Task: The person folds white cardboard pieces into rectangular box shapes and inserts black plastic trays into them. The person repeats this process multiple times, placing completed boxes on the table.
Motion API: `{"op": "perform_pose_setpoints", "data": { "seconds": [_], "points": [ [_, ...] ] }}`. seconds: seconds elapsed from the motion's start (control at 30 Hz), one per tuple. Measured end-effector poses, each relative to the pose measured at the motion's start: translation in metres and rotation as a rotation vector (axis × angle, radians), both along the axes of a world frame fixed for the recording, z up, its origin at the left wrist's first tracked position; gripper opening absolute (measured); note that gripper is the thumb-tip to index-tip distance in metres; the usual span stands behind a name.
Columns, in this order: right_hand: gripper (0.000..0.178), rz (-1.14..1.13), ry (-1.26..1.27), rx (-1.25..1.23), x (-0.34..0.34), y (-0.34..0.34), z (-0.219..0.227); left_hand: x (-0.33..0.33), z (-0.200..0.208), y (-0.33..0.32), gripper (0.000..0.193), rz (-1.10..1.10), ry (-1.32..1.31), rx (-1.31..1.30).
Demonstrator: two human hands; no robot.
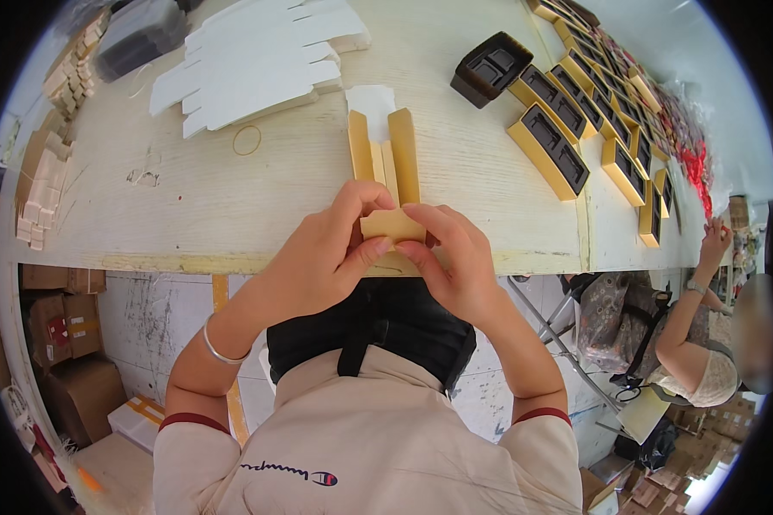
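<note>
Gold paperboard box, partly folded, at tabletop near edge; left hand, right hand both pinching its near flap, fingers curled.

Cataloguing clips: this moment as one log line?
left hand: pinching near flap | right hand: pinching same flap | gold carton: part-folded, open | table: white blanks, tray-filled boxes

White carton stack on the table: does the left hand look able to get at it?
Probably yes: the white carton stack lies uncovered and nothing stands between, though the left hand would have to release the gold box.
</note>
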State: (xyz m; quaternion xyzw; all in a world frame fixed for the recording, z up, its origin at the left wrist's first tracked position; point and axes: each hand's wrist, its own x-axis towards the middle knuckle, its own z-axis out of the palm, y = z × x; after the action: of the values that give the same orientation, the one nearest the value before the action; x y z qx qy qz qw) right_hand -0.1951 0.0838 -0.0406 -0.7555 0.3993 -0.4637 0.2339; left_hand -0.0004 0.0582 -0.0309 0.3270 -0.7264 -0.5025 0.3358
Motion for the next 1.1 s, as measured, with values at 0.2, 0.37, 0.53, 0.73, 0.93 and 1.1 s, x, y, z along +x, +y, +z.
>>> {"op": "perform_pose_setpoints", "data": {
  "seconds": [0.2,0.37,0.53,0.73,0.93,1.1],
  "points": [
    [0.042,0.107,-0.241,0.487,-0.003,-0.003,0.008,-0.007,0.016,0.003,0.028,0.045,-0.113,0.058],
    [0.040,0.039,-0.102,0.252,0.000,0.003,0.001,-0.008,0.023,0.003,0.031,0.082,-0.236,0.047],
    [0.036,-0.099,0.281,-0.222,-0.001,0.006,-0.002,-0.007,0.030,-0.003,0.035,0.035,-0.216,0.217],
    [0.036,-0.074,0.574,-0.365,-0.003,0.006,0.010,-0.013,0.014,0.022,0.023,0.274,-0.340,-0.457],
    [0.025,0.053,0.606,-0.106,-0.003,0.004,0.021,-0.005,0.003,0.018,0.014,0.151,-0.482,-0.650],
    [0.024,0.048,0.630,-0.014,0.000,0.005,0.024,-0.010,0.009,0.018,0.013,0.177,-0.398,-0.564]
  ]
}}
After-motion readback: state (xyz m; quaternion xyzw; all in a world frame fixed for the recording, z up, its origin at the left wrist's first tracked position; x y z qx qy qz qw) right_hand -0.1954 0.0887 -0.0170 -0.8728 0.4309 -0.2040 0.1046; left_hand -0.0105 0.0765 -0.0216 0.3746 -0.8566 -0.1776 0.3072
